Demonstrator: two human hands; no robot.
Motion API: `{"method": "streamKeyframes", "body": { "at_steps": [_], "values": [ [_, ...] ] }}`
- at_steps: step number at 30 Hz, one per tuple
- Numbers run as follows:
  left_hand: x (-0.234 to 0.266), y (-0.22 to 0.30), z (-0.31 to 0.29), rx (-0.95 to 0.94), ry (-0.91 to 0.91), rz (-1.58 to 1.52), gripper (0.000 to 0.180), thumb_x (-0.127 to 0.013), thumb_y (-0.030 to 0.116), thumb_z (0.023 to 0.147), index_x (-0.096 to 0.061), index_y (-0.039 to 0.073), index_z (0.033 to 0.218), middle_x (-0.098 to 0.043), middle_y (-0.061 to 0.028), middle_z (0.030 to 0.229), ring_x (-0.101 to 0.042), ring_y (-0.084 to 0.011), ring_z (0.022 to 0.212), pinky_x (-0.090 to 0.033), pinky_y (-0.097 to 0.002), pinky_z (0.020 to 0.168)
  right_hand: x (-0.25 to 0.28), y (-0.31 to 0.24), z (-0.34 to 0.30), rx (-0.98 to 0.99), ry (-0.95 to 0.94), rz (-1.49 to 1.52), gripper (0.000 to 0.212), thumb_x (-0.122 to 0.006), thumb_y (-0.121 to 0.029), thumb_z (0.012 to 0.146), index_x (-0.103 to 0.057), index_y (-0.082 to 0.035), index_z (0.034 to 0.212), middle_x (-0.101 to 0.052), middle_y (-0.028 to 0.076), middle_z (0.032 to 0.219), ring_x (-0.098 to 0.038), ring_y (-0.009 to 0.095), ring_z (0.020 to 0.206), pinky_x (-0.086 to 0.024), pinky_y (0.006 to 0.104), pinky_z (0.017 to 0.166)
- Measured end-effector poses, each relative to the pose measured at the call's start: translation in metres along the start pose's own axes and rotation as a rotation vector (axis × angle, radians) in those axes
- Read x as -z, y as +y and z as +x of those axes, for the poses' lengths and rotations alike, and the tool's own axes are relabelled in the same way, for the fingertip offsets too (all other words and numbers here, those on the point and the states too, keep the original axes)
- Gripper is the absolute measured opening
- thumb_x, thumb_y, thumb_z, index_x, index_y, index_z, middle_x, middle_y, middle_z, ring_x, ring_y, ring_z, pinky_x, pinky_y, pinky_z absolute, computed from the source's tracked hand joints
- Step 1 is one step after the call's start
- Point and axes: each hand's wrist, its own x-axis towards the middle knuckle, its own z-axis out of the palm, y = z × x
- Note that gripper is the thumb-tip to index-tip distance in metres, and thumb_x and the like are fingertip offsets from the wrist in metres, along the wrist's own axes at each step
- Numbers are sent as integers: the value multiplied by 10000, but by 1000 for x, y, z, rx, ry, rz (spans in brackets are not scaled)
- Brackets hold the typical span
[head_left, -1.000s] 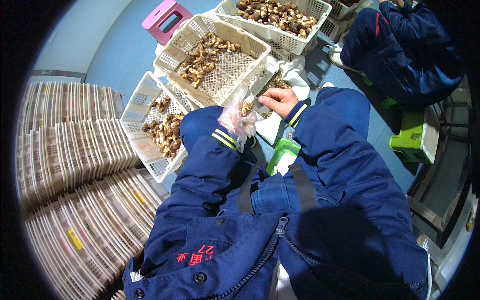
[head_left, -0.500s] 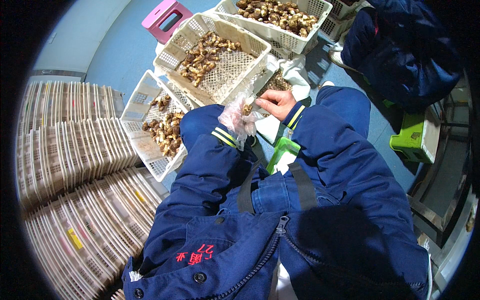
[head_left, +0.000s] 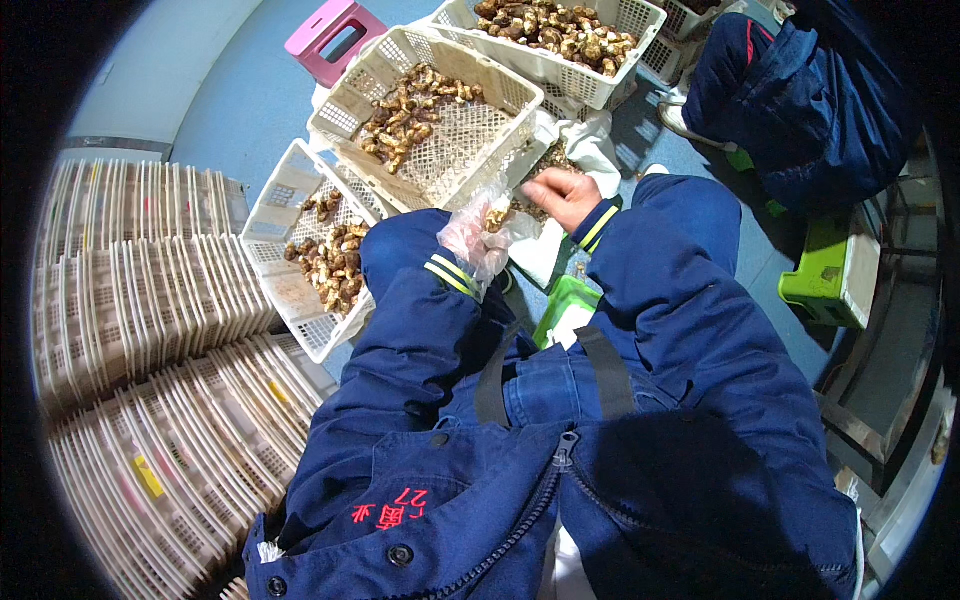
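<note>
The left hand (head_left: 476, 230), in a loose clear plastic glove (head_left: 464, 243), grips a brown-and-white mushroom (head_left: 495, 217) that could drop if the glove slips; the half-curled bare right hand (head_left: 562, 195), just rightward, has indeterminable contents.

Thin, clear plastic, crinkled and glossy, wraps my left hand (head_left: 474, 240), and the mushroom piece (head_left: 495, 218) I grip in it looks rough. My jacket (head_left: 690, 300) is matt woven cloth with a metal zip (head_left: 565, 452); dark fabric straps (head_left: 606, 372) lie across my lap. The far crate (head_left: 462, 160) is pale, perforated plastic, scuffed and dirt-stained; the stacked crates (head_left: 150, 310) at left look like the same matt plastic. Smooth plastic forms the far pink stool (head_left: 312, 50) and the green stool (head_left: 812, 284) at right, beside a metal frame (head_left: 852, 430).
</note>
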Motion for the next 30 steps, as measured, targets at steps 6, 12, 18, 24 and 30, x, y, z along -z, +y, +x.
{"method": "streamKeyframes", "body": {
  "at_steps": [6,12,18,24,30],
  "values": [
    [-3,-5,-6,-70,-3,163,288,-367,24,885,-465,65,1152,-506,-11,848,-419,-37,613,-332,-121,439,5,1,2,-85,42,-60,164,-611,-174,836,-612,-11,819,-552,-4,628,-486,56,597,-423,229,563],
    [-1,-5,-19,-573,-108,1286,497,-515,51,700,-438,28,1191,-554,-35,926,-534,-122,795,-444,-234,672,-4,8,2,154,-155,146,152,-631,-166,807,-623,-18,840,-629,72,896,-589,158,820,-458,278,744],
    [-8,-16,-20,-850,-23,1085,252,-563,228,793,-555,48,969,-598,-43,765,-572,-180,583,-466,-294,488,-9,13,-1,-49,-174,297,180,-635,-174,806,-639,-15,890,-650,81,849,-600,142,775,-470,271,713],
    [16,-3,8,-51,-87,228,246,-509,278,880,-551,72,1009,-578,-51,805,-545,-135,658,-441,-242,491,-8,13,0,-44,-149,131,197,-637,-179,806,-638,-6,899,-633,76,802,-589,138,746,-467,266,697],
    [11,-10,4,-370,-65,572,153,-467,102,872,-527,64,1008,-533,-14,817,-497,-78,645,-400,-180,455,4,10,8,111,-61,52,191,-638,-195,808,-625,-6,832,-579,63,769,-571,156,751,-452,279,688]
  ]
}}
